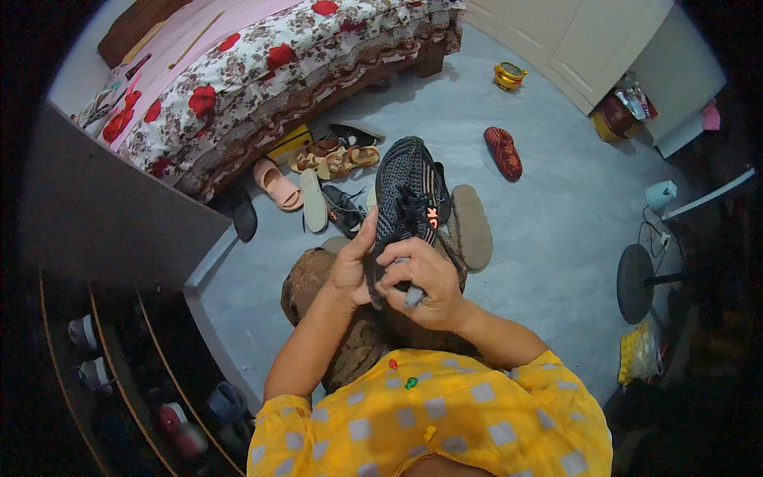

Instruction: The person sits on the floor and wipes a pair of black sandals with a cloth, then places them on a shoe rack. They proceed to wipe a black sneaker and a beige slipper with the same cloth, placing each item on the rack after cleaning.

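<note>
A black knit sneaker (405, 167) with dark laces, a striped side and orange lettering is held above my lap, toe pointing away from me. My left hand (353, 262) grips its left side near the heel, thumb along the upper. At the shoe's ankle opening, my right hand (438, 283) is closed around a small grey cloth-like piece (413, 296). The fingers hide most of that piece and the heel. Beyond the sneaker, on the floor, lie another black sneaker (341, 208), a pale sole-like piece (314, 201) and a peach slide (278, 185).
Tan sandals (340, 162) and a yellow box (290, 143) lie beside the bed (256, 83). A beige sole-like piece (472, 229) and red patterned slipper (503, 154) are rightward. A fan (635, 283) stands far right; a shoe rack (128, 369) is lower left.
</note>
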### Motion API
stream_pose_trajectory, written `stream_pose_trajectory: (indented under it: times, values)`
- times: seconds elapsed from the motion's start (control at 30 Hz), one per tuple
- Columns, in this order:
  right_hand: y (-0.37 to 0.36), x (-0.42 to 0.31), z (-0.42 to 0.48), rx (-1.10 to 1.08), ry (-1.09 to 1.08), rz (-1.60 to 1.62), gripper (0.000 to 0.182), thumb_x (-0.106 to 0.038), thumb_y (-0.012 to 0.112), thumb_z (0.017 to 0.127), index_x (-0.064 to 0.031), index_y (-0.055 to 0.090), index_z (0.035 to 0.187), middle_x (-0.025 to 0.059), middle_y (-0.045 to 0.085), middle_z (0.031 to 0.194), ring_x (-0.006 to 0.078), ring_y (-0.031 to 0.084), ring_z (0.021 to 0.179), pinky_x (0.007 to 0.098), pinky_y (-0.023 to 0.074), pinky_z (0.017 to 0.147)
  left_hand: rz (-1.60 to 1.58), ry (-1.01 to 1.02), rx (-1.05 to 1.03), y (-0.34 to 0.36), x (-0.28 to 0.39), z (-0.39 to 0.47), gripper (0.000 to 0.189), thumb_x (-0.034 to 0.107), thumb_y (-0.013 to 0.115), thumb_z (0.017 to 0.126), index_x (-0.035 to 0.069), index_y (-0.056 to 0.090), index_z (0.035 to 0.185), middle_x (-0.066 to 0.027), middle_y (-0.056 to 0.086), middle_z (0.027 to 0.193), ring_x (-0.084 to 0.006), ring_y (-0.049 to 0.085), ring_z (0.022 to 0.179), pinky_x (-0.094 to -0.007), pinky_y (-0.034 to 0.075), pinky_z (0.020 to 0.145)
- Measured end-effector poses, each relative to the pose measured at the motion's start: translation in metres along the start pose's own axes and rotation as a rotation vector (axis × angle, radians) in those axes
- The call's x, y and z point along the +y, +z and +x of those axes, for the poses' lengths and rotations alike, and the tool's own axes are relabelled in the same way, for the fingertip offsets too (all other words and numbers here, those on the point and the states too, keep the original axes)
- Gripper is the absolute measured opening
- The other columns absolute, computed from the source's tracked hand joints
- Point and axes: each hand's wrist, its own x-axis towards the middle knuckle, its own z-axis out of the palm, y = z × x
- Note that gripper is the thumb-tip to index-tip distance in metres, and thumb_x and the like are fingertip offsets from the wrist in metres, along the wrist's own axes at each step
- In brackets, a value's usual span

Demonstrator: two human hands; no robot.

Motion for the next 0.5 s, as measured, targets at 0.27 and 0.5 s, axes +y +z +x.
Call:
stream_pose_trajectory:
  times: [0.27,0.5]
  values:
    - [-0.037,-0.002,0.040,0.079,0.063,0.147,0.024,-0.010,0.069,0.076,-0.0037,0.061,0.098,0.0149,0.061,0.108,0.0272,0.059,0.103,0.0366,0.0454,0.089,0.153,0.161,-0.026,0.019,0.004,-0.011,0.073,0.010,0.059,0.084,0.012,0.023,0.147,-0.0120,0.046,0.134,-0.0250,0.053,0.117,-0.0408,0.046,0.098]
    - [-0.015,0.044,0.068,-0.330,-0.209,-0.556,0.042,-0.003,0.063,0.065,-0.0077,0.059,0.107,0.0113,0.058,0.117,0.0311,0.048,0.122,0.0488,0.0323,0.104,0.346,0.113,0.075,0.007,0.004,-0.017,0.085,0.000,0.059,0.074,0.010,0.019,0.148,-0.0104,0.042,0.137,-0.0234,0.051,0.120,-0.0351,0.047,0.097]
